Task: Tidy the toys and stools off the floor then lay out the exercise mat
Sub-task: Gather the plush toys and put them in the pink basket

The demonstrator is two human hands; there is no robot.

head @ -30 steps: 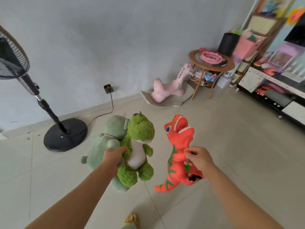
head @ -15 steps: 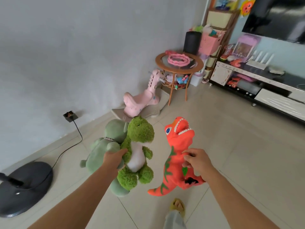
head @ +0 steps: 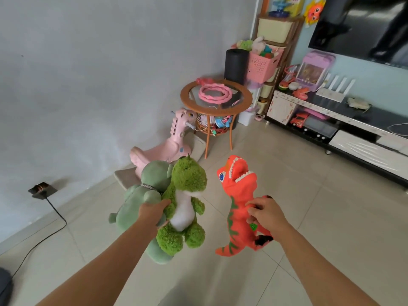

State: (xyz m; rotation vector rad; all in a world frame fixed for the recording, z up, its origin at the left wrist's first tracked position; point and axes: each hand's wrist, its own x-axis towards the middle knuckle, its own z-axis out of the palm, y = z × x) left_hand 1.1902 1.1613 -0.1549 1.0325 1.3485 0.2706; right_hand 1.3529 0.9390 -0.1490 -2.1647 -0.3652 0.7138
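View has swung right since a second ago: fan gone, toy shelf [head: 276, 40] now at 1 o'clock. Left hand [head: 153, 214] clamped on two green plush toys [head: 187, 195], right hand [head: 266, 214] on orange dinosaur [head: 237, 195]. Toys off floor, heading to storage; mat not yet laid.

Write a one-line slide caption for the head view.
Left hand grips two green plush dinosaurs, right hand an orange toy dinosaur, above the tiled floor.

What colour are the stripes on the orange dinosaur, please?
Green stripes on the orange dinosaur, held in the right hand; head view.
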